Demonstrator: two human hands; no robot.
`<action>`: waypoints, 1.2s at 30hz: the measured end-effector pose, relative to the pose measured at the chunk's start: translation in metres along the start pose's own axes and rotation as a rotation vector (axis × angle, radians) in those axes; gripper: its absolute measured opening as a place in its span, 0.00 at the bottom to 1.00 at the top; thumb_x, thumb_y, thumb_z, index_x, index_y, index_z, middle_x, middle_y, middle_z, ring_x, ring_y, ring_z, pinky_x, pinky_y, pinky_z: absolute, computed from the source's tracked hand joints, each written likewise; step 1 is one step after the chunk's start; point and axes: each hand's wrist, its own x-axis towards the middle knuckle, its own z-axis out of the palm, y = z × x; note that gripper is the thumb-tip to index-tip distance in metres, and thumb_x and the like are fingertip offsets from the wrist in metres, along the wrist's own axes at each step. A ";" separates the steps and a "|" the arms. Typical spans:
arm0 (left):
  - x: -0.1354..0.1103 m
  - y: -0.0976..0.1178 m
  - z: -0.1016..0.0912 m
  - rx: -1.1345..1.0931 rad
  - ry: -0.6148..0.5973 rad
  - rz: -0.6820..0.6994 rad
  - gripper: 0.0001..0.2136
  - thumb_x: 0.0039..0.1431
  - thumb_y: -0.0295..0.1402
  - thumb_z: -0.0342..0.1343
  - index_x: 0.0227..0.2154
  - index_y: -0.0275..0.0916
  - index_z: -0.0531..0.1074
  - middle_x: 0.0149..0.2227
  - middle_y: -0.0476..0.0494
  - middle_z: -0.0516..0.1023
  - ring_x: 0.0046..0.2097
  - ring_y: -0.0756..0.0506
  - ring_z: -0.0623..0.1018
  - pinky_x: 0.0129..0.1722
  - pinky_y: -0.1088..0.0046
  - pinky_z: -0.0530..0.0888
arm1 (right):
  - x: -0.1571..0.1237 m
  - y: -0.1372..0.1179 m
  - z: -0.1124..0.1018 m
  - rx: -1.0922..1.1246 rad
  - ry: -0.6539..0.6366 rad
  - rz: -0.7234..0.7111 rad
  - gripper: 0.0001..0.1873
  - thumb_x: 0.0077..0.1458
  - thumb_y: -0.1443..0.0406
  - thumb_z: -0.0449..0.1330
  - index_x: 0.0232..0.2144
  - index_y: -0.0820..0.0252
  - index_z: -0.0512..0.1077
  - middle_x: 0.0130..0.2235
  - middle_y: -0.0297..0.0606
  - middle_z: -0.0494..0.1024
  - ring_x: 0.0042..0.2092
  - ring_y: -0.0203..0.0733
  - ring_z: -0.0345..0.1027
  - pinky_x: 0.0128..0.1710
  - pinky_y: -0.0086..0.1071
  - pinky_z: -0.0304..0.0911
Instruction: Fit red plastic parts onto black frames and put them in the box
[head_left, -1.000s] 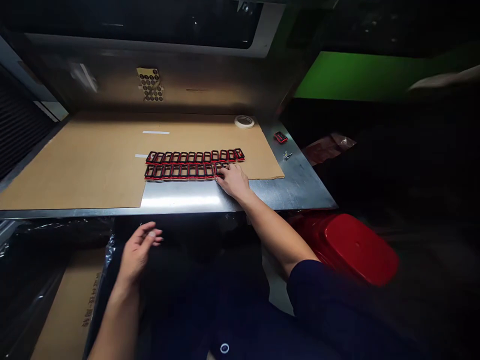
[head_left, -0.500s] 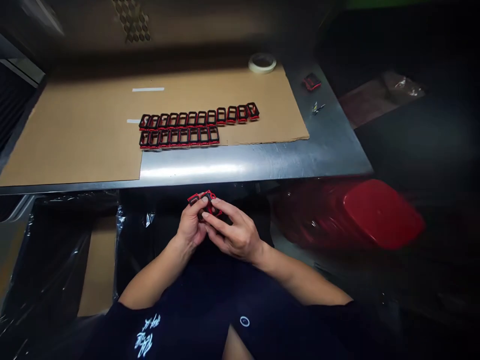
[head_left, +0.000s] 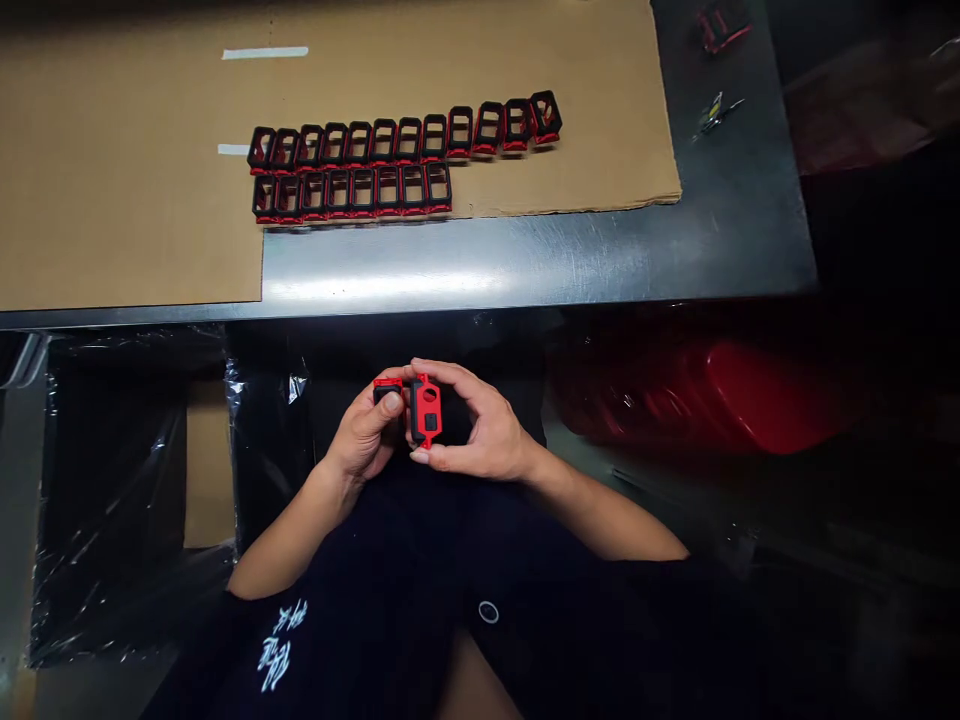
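The person's dark top (head_left: 390, 610), with white lettering (head_left: 274, 645) on it, fills the bottom edge of the view. Just above it, the hands are close together, below the front edge of the desk. The right hand (head_left: 480, 430) is closed around an upright red piece (head_left: 426, 395) with a round hole and a dark square window, its fingers (head_left: 450, 372) curling over the top. The left hand (head_left: 361, 440) grips a small black piece (head_left: 388, 395) edged in red, with the thumb pressed on it, just beside the red piece; whether the two touch is hard to tell.

Below the desk, left of the hands, stands a box (head_left: 208, 465) wrapped in clear plastic film (head_left: 259, 430). To the right, a red plastic tub (head_left: 780, 395) sits in dim light.

Beyond is the steel desk (head_left: 525, 270), partly covered by a cardboard sheet (head_left: 112, 170). On the sheet lie two rows of black-and-red frames: eight in the near row (head_left: 352, 192), twelve in the far row (head_left: 405, 133). Two white strips (head_left: 264, 52) mark the cardboard. Near the desk's far right edge lie a small red part (head_left: 722, 25) and a small metal part (head_left: 711, 113)
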 end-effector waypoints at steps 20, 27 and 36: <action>-0.019 0.001 -0.006 0.154 -0.022 -0.077 0.20 0.53 0.41 0.71 0.44 0.38 0.74 0.31 0.50 0.78 0.24 0.53 0.74 0.25 0.79 0.73 | -0.009 0.010 0.000 -0.010 0.043 0.173 0.42 0.46 0.59 0.77 0.62 0.54 0.69 0.61 0.46 0.76 0.61 0.51 0.72 0.64 0.46 0.65; -0.019 0.002 -0.011 0.273 -0.018 -0.036 0.25 0.46 0.38 0.75 0.46 0.38 0.74 0.35 0.47 0.81 0.31 0.52 0.78 0.33 0.79 0.74 | -0.009 0.013 -0.001 -0.090 0.017 0.070 0.42 0.47 0.62 0.75 0.64 0.53 0.67 0.61 0.46 0.75 0.61 0.52 0.72 0.63 0.48 0.67; -0.023 0.003 -0.008 0.539 0.033 0.082 0.24 0.49 0.38 0.73 0.47 0.37 0.74 0.40 0.43 0.82 0.42 0.46 0.81 0.43 0.73 0.78 | -0.009 0.011 -0.010 -0.189 -0.060 -0.116 0.44 0.50 0.62 0.73 0.67 0.52 0.63 0.64 0.50 0.71 0.65 0.55 0.66 0.64 0.52 0.65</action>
